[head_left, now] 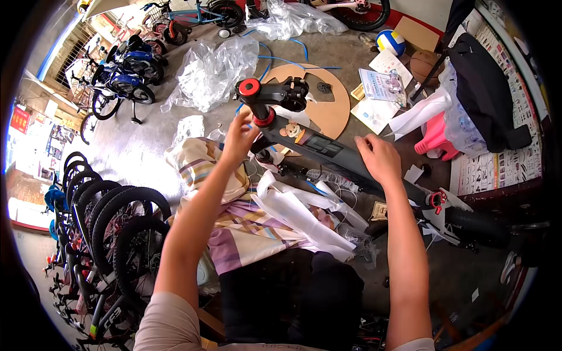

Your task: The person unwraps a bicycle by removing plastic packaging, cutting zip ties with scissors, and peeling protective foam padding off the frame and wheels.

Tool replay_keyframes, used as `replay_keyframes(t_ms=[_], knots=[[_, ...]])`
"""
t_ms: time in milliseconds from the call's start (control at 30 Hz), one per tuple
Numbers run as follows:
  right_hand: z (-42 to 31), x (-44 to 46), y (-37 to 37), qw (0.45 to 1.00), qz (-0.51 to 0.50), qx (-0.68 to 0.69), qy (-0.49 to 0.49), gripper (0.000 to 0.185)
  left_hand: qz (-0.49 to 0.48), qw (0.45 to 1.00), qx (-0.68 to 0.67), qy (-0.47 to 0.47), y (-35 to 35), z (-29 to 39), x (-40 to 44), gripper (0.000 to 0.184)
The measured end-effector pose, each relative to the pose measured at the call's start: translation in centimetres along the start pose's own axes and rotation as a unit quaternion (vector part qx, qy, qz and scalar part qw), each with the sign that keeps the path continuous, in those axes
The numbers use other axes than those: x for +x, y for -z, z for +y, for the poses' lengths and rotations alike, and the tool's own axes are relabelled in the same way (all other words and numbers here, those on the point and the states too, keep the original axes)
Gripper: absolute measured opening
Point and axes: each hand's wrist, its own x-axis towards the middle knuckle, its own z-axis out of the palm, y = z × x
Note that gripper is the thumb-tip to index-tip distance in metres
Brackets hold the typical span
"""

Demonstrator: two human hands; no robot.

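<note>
A dark bicycle frame slants across the middle, with a cartoon bear sticker near its front end. At that end a black stem with a red round cap stands above a red ring. My left hand is at the head of the frame, just below the red ring, its fingers partly hidden behind the tube. My right hand lies on the frame's long tube with the fingers curled, and nothing shows between them. A red seat clamp is further back on the frame.
Striped cloth and white wrapping strips lie beneath the frame. Bicycle wheels line the left side. Beyond are clear plastic, round cardboard, booklets, a volleyball and a pink plastic item.
</note>
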Motion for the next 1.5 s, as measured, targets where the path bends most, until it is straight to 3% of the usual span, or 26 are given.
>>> replay_keyframes(t_ms=[67, 100, 200, 267, 333, 400, 433, 467, 500, 533, 567, 667, 833, 933, 967, 1000, 1033, 1100, 1167, 1233, 1300, 1400, 1467, 1500], knots=[[-0.1, -0.1, -0.1, 1.0, 0.001, 0.003, -0.001, 0.047, -0.159, 0.982, 0.098, 0.019, 0.3, 1.5, 4.6, 0.051], [0.0, -0.1, 0.0, 1.0, 0.001, 0.006, -0.001, 0.046, -0.256, 0.964, -0.002, 0.076, 0.6, 0.6, 7.0, 0.048], [-0.3, -0.2, 0.4, 1.0, -0.011, 0.018, -0.006, 0.045, -0.369, 0.929, -0.014, 0.029, -0.1, 0.2, 11.3, 0.043], [-0.5, -0.3, 0.7, 1.0, -0.015, 0.022, -0.009, 0.045, -0.236, 0.935, 0.233, -0.127, -1.6, 0.9, 13.9, 0.033], [0.2, -0.4, 0.0, 0.999, 0.015, 0.032, 0.017, 0.041, -0.08, 0.844, 0.452, -0.275, -3.6, 1.7, 17.4, 0.024], [0.6, -0.6, -0.2, 0.999, 0.022, 0.032, 0.019, 0.042, -0.079, 0.856, 0.415, -0.299, -2.9, -2.9, 26.2, 0.02], [0.5, -0.7, -0.2, 0.998, 0.026, 0.033, 0.038, 0.042, -0.091, 0.956, 0.214, -0.177, -1.1, 0.6, 27.6, 0.02], [0.5, -0.7, -0.2, 0.999, 0.017, 0.026, 0.029, 0.041, -0.061, 0.972, -0.223, -0.052, 0.7, 4.2, 28.9, 0.022], [0.4, -0.5, -0.3, 0.999, 0.017, 0.025, 0.02, 0.041, 0.035, 0.884, -0.466, 0.005, 2.4, 7.9, 30.2, 0.025], [0.2, -0.6, -0.3, 0.999, 0.017, 0.022, 0.023, 0.04, 0.128, 0.94, -0.315, -0.038, 2.4, 11.6, 27.2, 0.03], [0.3, -0.7, 0.0, 0.999, 0.02, 0.015, 0.022, 0.04, 0.146, 0.961, -0.215, -0.096, 4.0, 10.7, 27.3, 0.032], [0.3, -0.6, -0.2, 0.998, 0.049, 0.032, 0.034, 0.035, 0.086, 0.996, 0.003, -0.036, 6.3, 1.7, 26.6, 0.041], [1.3, -1.2, -1.1, 0.977, 0.158, 0.107, 0.095, 0.026, 0.022, 0.978, 0.12, 0.169, 5.7, -11.7, 16.2, 0.054], [1.8, -1.5, -1.2, 0.947, 0.24, 0.17, 0.133, 0.02, 0.123, 0.961, 0.206, 0.136, 6.5, -12.8, 7.6, 0.062], [1.7, -1.6, -1.0, 0.929, 0.272, 0.204, 0.146, 0.019, 0.201, 0.924, 0.324, 0.032, 5.3, -9.3, 2.3, 0.058], [1.8, -1.7, -1.3, 0.911, 0.307, 0.224, 0.159, 0.018, 0.207, 0.925, 0.315, 0.04, 4.0, -5.9, -2.5, 0.051], [1.8, -2.0, -1.3, 0.904, 0.323, 0.22, 0.171, 0.017, 0.154, 0.946, 0.284, 0.033, 2.0, -1.7, -7.1, 0.039], [1.7, -2.1, -1.2, 0.883, 0.362, 0.216, 0.204, 0.015, 0.044, 0.976, 0.194, -0.089, -2.8, 2.9, -14.8, 0.03], [1.7, -2.8, -1.1, 0.881, 0.366, 0.21, 0.216, 0.01, -0.062, 0.92, 0.256, -0.292, -6.5, 10.4, -17.0, 0.031], [1.5, -4.5, -0.7, 0.855, 0.396, 0.248, 0.226, 0.005, -0.049, 0.89, 0.225, -0.394, -11.5, 17.0, -15.1, 0.031], [2.4, -9.0, 0.0, 0.866, 0.387, 0.246, 0.2, 0.01, -0.061, 0.861, 0.249, -0.439, -15.9, 20.7, -12.0, 0.032], [7.2, -16.1, 0.1, 0.876, 0.397, 0.238, 0.133, 0.013, -0.054, 0.864, 0.268, -0.423, -21.9, 21.2, -7.7, 0.035], [11.3, -19.6, 0.9, 0.877, 0.447, 0.163, 0.069, 0.013, -0.157, 0.873, 0.446, -0.122, -24.0, 21.4, -7.1, 0.043], [13.4, -21.1, 1.3, 0.876, 0.464, 0.129, 0.026, 0.014, -0.16, 0.873, 0.445, -0.12, -24.4, 21.1, -6.7, 0.043]])
